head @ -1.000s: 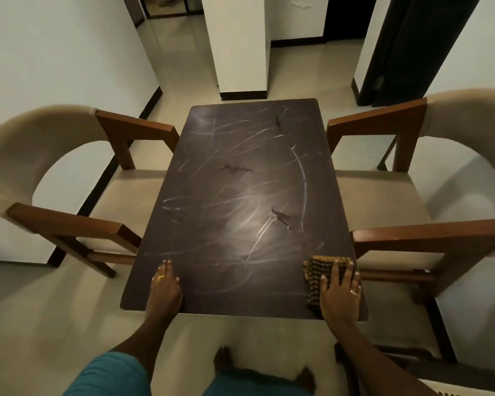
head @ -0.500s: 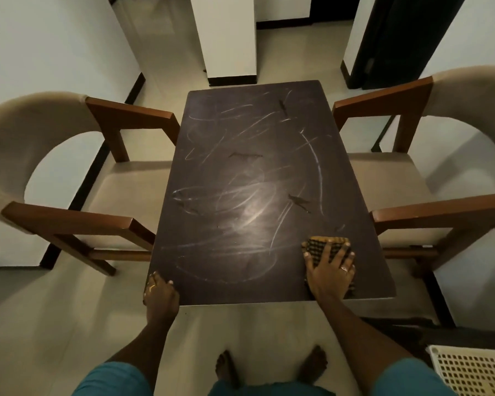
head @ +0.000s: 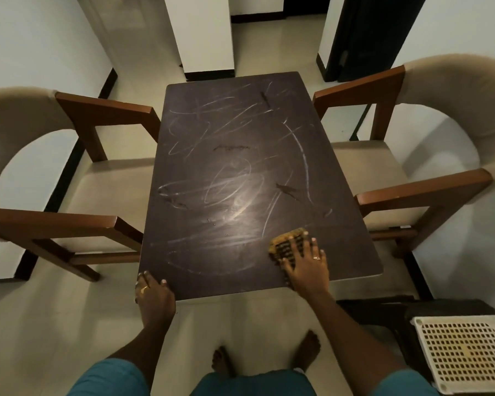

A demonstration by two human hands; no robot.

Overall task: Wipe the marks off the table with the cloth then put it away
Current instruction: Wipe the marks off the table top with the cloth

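A dark brown rectangular table [head: 200,232] stands in front of me, covered with pale chalky scribble marks [head: 229,184] and a few dark smudges. A yellow and black checked cloth [head: 286,241] lies on the near right part of the tabletop. My right hand [head: 306,261] presses flat on the cloth with fingers spread, covering most of it. My left hand [head: 152,295] grips the table's near left corner, fingertips curled over the edge.
A beige cushioned armchair with wooden arms [head: 69,221] flanks the table on the left, another [head: 423,192] on the right. A white perforated plastic basket [head: 466,352] sits on a dark stand at the lower right. My bare feet [head: 309,350] stand on the tiled floor.
My right hand has slid the cloth from the near right corner inward and forward on the tabletop. My left hand moved from flat on the top to gripping the near left corner.
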